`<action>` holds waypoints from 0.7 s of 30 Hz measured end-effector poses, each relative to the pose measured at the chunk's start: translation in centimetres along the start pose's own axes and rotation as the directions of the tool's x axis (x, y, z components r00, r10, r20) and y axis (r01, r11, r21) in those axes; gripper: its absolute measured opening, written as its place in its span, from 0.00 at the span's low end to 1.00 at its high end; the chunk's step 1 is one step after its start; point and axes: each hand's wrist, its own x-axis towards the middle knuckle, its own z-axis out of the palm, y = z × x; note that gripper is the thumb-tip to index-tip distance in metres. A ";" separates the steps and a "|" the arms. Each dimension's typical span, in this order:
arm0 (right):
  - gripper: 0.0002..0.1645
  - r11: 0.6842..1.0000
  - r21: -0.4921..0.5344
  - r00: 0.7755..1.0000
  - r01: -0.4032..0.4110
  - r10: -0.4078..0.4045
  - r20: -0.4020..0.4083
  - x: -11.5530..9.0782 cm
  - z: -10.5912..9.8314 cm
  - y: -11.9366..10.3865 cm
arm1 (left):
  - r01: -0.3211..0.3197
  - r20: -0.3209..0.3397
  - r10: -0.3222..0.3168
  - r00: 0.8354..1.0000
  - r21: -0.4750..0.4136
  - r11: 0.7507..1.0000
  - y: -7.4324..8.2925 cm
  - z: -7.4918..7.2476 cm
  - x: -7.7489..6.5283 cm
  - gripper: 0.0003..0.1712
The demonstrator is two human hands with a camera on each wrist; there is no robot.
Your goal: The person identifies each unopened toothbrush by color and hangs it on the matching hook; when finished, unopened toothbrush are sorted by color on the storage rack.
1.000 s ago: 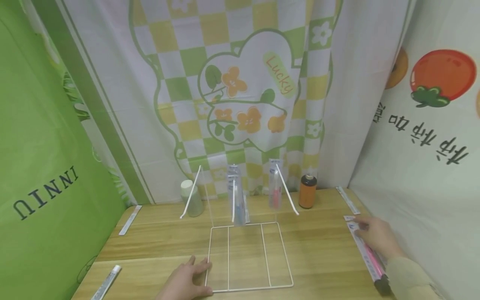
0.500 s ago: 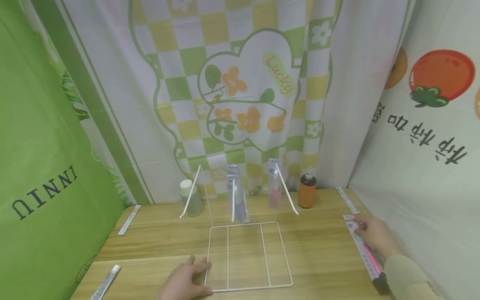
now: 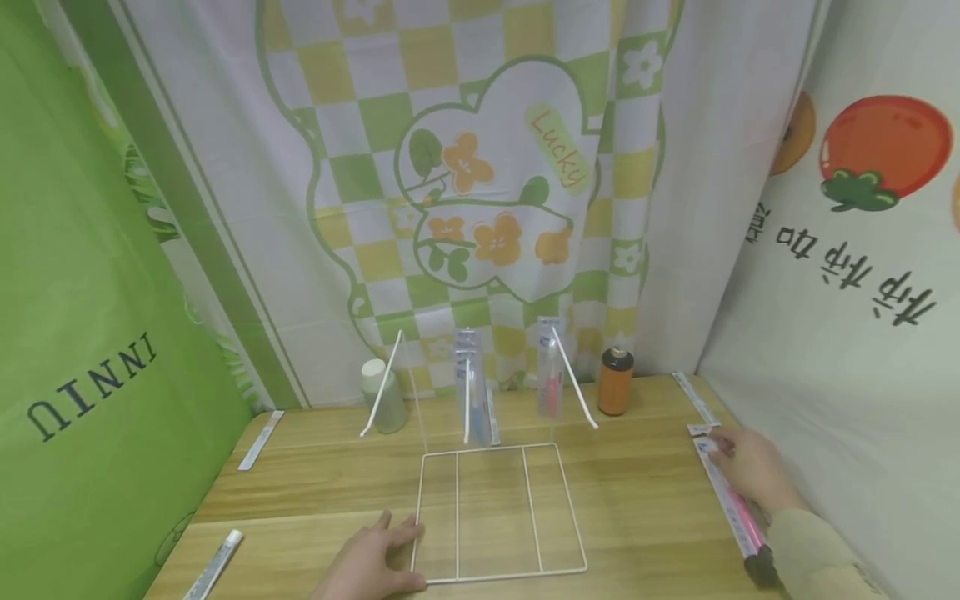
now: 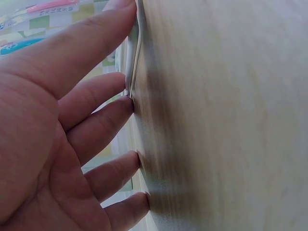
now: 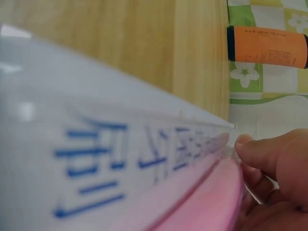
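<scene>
A white wire rack stands on the table, its base (image 3: pixel 457 517) towards me and three hooks sticking out. My left hand (image 3: pixel 367 560) lies at the base's left side, thumb and fingertips touching the wire and tabletop, fingers fairly straight in the left wrist view. At the table's right edge, my right hand (image 3: pixel 753 471) pinches a clear-packed pink toothbrush (image 3: pixel 744 518) near its far end. The right wrist view shows blue lettering along that package (image 5: pixel 110 154). Packaged toothbrushes (image 3: pixel 480 408) hang at the middle hook, and a pink packaged one (image 3: pixel 551 392) at the right hook.
Behind the rack stand a translucent bottle (image 3: pixel 387 404) with a white cap and an orange bottle (image 3: pixel 615 387). Flat strips lie at the back left (image 3: pixel 261 440) and back right (image 3: pixel 696 400). A white-capped tube (image 3: pixel 213 565) lies front left. Curtains enclose the table.
A package at the middle hook has swung back from the rack's base. The far end of the package in my right hand has shifted slightly. My left hand stays put.
</scene>
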 end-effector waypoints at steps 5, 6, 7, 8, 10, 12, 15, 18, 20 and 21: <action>0.27 1.000 0.019 1.000 0.000 0.001 -0.017 0.1 0.0 0.1 | 0.008 0.001 -0.008 1.000 -0.007 1.000 0.0 0.1 0.1 0.47; 0.27 1.000 0.026 1.000 -0.001 0.002 -0.020 0.0 0.0 0.2 | 0.009 0.003 -0.009 1.000 -0.008 1.000 0.0 0.1 0.1 0.47; 0.27 0.999 0.036 1.000 -0.003 0.004 -0.025 0.0 0.1 0.4 | 0.009 0.004 -0.009 1.000 -0.009 1.000 0.0 0.1 0.1 0.47; 0.27 0.999 0.046 0.999 -0.007 0.009 -0.031 0.0 0.2 0.5 | 0.010 0.007 -0.010 1.000 -0.008 1.000 -0.1 0.1 0.1 0.47; 0.28 0.998 0.063 0.999 -0.016 0.018 -0.038 -0.2 0.4 1.0 | 0.011 0.010 -0.011 1.000 -0.009 1.000 0.0 0.1 0.2 0.47; 0.28 0.996 0.084 0.999 -0.022 0.026 -0.047 -0.2 0.5 1.4 | 0.011 0.012 -0.011 1.000 -0.011 1.000 0.0 0.0 0.2 0.47; 0.28 0.995 0.096 0.998 -0.005 0.011 -0.067 -0.3 0.5 1.9 | 0.016 0.014 -0.015 1.000 -0.022 1.000 0.0 0.1 0.2 0.47; 0.28 0.994 0.111 0.998 0.008 0.000 -0.067 -0.4 0.3 2.0 | 0.023 0.014 -0.022 1.000 -0.031 0.999 0.0 0.2 0.2 0.47; 0.29 0.992 0.125 0.999 -0.003 0.009 -0.050 -0.5 0.0 1.9 | 0.023 0.013 -0.022 1.000 -0.029 0.999 0.0 0.2 0.2 0.47; 0.29 0.991 0.130 0.999 -0.011 0.016 -0.044 -0.5 -0.1 1.8 | 0.022 0.012 -0.021 1.000 -0.028 0.999 0.1 0.2 0.2 0.47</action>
